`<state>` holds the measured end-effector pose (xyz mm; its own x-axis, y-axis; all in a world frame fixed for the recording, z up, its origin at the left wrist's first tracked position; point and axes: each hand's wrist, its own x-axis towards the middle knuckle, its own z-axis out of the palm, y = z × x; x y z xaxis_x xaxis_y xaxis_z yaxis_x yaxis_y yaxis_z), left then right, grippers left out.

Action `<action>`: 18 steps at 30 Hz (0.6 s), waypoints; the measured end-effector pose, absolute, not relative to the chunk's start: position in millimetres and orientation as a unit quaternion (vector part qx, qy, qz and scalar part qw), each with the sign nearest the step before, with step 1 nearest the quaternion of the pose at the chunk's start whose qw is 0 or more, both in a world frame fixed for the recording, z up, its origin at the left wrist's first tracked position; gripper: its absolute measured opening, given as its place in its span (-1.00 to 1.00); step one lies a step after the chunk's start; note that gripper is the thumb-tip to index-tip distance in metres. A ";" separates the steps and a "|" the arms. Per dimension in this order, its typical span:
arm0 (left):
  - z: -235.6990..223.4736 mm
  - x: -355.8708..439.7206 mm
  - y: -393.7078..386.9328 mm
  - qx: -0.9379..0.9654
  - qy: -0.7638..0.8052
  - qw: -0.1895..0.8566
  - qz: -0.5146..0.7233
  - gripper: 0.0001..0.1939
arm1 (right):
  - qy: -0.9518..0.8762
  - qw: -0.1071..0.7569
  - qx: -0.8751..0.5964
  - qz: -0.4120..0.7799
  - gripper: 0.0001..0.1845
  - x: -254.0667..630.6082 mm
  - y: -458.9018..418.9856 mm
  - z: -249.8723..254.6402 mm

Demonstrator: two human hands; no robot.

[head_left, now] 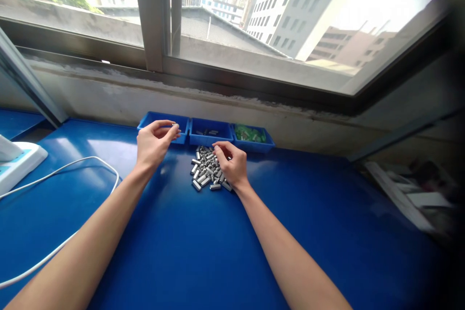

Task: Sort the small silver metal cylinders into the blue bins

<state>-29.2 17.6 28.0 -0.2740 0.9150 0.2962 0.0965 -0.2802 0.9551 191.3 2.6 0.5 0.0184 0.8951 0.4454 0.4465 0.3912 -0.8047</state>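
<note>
My left hand (154,143) is raised over the left blue bin (145,118), thumb and fingers pinched together. A small shiny metal piece shows at its fingertips, mostly covered by them. Below and to its right, a pile of short silver metal pieces (205,169), like long hex nuts, lies on the blue tabletop (203,242). My right hand (232,162) is closed in a pinch at the right side of this pile; whatever its fingertips hold is hidden. Behind the pile, the middle blue bin (211,141) contains a few metal pieces.
Rightmost in the row stands a blue bin (256,146) with green plastic-like contents (250,133). A white cable (98,159) loops across the table at left, near a white power strip (27,162). Behind the bins are a wall (109,89) and a window frame (254,85).
</note>
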 end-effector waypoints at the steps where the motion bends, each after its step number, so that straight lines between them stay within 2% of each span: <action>1: 28.9 -29.3 19.2 0.484 0.490 0.348 0.636 -0.54 | -0.663 0.504 -0.506 0.224 -0.74 191.3 2.4 0.5; 5: 27.9 -29.1 19.6 0.476 0.457 0.388 0.644 -0.38 | -0.658 0.508 -0.505 0.232 -0.76 189.8 2.5 0.1; 10: 17.2 -23.3 10.5 0.612 0.475 0.330 0.539 -0.68 | -0.671 0.493 -0.490 0.257 -0.77 193.8 8.9 5.4; 14: 8.4 -15.7 2.6 0.748 0.443 0.249 0.427 -0.78 | -0.762 0.379 -0.445 0.277 -0.80 203.1 13.8 23.9; 18: 4.5 -12.2 -0.2 0.780 0.427 0.168 0.426 -0.79 | -0.837 0.252 -0.421 0.240 -0.75 202.6 14.5 43.2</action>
<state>-12.2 -0.2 4.5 0.2733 0.8087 0.5210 0.5222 -0.5795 0.6256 202.6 14.5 43.2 -0.5178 0.8268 0.2195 0.5848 0.5294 -0.6146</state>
